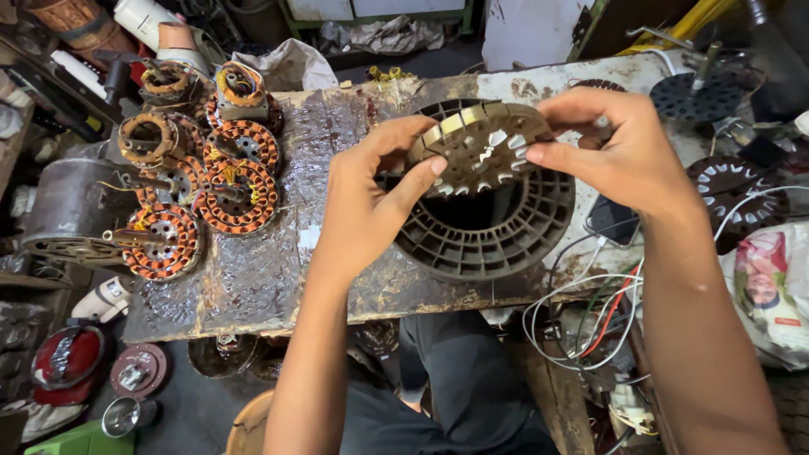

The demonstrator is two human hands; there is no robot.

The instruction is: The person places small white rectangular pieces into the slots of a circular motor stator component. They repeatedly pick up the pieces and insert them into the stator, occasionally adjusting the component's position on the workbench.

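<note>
Both forearms rise from the bottom edge toward the middle of the view, and between them sits a dark trouser-clad lap under the worktop (253,286), a worn, stained metal sheet. Up at chest height the hands share one thing: a tan, toothed metal stator core (476,152), disc-shaped with slots around its rim and a star-shaped opening at its centre. Holding the left edge, the left hand (371,198) has its thumb laid across the disc's face and its fingers curled behind. At the right edge the right hand (619,143) pinches the rim between thumb and fingertips. Tilted toward the camera, the core hangs in the air just above a dark round slotted housing (484,240) that rests on the worktop. Well to the left lie several copper-wound stators (240,194) in a cluster, some with shafts sticking out, and beside them a grey drum-shaped motor shell (72,206). Right of the housing a phone (613,221) lies flat, near a tangle of white, red and green wires (590,320) spilling over the worktop edge. A printed plastic bag (771,282) sits at the far right.
</note>
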